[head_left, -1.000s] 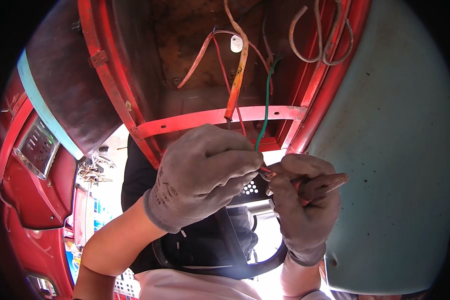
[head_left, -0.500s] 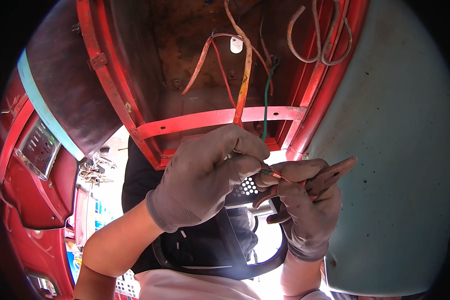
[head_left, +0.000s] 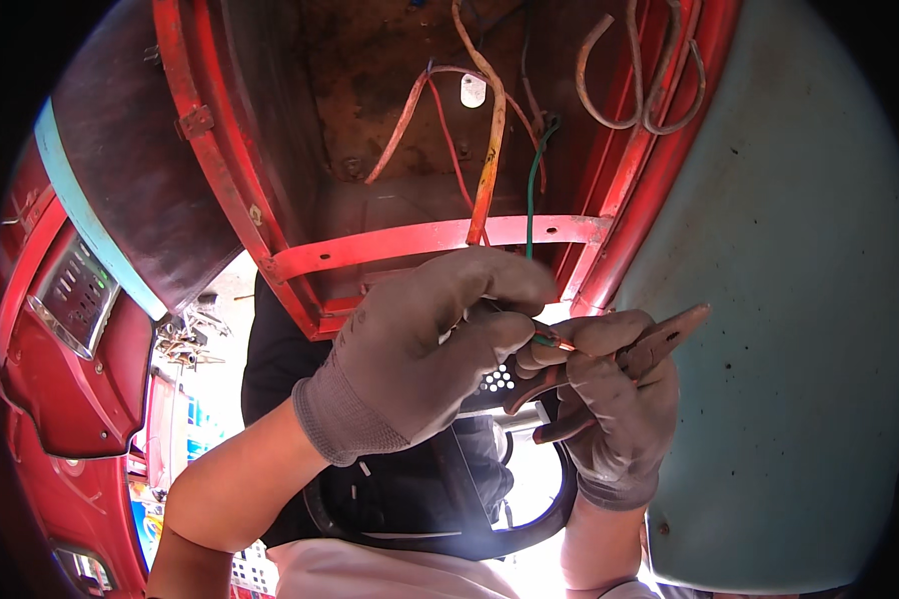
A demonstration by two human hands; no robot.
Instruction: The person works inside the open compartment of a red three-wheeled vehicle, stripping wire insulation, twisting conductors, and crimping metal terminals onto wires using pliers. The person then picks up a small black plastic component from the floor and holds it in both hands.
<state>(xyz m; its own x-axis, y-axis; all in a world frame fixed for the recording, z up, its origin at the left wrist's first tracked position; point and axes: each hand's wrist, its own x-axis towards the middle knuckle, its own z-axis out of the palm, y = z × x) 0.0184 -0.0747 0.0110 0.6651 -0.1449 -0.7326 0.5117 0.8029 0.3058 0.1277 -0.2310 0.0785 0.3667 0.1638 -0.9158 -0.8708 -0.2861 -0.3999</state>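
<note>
My left hand [head_left: 420, 349], in a grey glove, is closed with thumb and forefinger pinching wires. A green wire [head_left: 531, 195] and a thick, worn orange-yellow cable [head_left: 486, 185] run down to that hand from above. Just past its fingertips a short twisted end with bare copper [head_left: 559, 343] pokes out toward the right. My right hand [head_left: 619, 419], gloved alike, holds rusty pliers [head_left: 664, 342] in its palm, their jaws pointing up and right. The right thumb and forefinger meet at the copper end. How the wires lie inside the left fist is hidden.
A red metal frame [head_left: 420, 240] surrounds an open compartment with a loose red wire [head_left: 448, 130] hanging in it. Bent metal hooks [head_left: 609, 100] hang at the upper right. A pale blue-green panel [head_left: 789, 299] fills the right side. Red bodywork [head_left: 80, 399] stands at the left.
My left fingers have shifted slightly right along the wires, closer to my right fingertips. The pliers have tilted up a little and stay in the right hand.
</note>
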